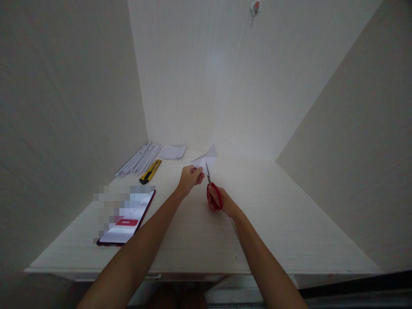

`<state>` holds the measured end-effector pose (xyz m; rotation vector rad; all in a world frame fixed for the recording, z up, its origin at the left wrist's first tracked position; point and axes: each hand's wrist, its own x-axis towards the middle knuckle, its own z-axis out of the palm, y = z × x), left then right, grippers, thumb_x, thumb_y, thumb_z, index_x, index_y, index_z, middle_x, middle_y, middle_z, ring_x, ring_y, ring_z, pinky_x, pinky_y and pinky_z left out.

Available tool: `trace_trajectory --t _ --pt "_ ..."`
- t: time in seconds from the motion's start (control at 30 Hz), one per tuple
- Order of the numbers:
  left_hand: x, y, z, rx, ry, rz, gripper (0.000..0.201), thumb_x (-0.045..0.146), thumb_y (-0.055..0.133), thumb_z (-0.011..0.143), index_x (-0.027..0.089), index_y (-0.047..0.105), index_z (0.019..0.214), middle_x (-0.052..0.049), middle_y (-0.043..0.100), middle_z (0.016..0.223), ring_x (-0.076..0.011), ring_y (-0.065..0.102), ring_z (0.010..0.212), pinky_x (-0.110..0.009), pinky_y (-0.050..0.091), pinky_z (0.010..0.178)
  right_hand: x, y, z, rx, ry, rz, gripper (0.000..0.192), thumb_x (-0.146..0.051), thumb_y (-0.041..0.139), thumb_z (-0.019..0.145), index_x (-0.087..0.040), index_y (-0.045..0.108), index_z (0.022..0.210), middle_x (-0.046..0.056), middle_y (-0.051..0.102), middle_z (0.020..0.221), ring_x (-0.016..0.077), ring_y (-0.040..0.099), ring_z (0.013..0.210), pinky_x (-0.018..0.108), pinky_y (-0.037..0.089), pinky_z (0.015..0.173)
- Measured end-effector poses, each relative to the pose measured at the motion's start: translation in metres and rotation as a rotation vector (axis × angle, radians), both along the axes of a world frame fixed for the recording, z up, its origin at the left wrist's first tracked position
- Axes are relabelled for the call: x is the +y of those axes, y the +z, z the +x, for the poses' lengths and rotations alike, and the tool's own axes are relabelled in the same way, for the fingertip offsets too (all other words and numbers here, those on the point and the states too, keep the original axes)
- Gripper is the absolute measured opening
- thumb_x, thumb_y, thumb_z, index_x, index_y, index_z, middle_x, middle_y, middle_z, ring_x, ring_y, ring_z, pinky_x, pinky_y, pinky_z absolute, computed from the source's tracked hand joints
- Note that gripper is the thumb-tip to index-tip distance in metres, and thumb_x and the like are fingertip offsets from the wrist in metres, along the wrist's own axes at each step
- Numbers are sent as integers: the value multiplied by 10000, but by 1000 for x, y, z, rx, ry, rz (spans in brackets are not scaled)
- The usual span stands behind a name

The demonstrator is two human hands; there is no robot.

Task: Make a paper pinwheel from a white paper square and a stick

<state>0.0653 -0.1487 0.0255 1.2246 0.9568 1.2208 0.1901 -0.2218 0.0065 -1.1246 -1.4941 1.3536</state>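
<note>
Paper (206, 159) pinched in left hand (189, 178), barely cut; scissors (213, 191) gripped in right hand (222, 201), blades just touching its edge; folded strips (138, 161) left of both hands.

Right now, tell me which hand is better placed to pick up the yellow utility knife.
Left. The left hand pinches the white paper on the side nearer the yellow utility knife, which lies to its left. The right hand has its fingers in the red scissors, farther away.
</note>
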Motion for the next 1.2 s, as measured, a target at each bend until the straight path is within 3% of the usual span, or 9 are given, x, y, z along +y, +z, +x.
trace_trajectory --t 0.43,0.7,0.93,1.2 --pt "-1 2 0 -13 -25 20 208 271 522 668 136 447 529 28 517 439 -45 402 302 -171 246 321 -1 3 0 -69 -1 23 418 -587 346 761 -188 370 638 -48 436 415 70 385 329 203 288 334" --pt "0 1 0 4 -31 22 246 289 517 684 125 463 509 36 463 388 -42 392 297 -163 223 317 0 -3 0 100 135 -18 392 -553 482 708 -207 299 715 -75 366 546 44 332 428 191 271 398" --pt "-2 1 1 -3 -37 11 235 293 533 670 126 459 522 20 506 435 -46 408 298 -164 231 309 -6 5 8 45 196 -115 446 -556 547 651 -208 278 727 -51 377 635 58 387 525 201 286 451" --pt "3 5 -5 -174 124 74 236 281 555 649 143 417 516 45 468 404 -38 367 292 -161 223 298 -9 8 17 -33 281 -105 497 -623 499 643 -179 374 831 -13 443 706 69 440 564 221 320 508"
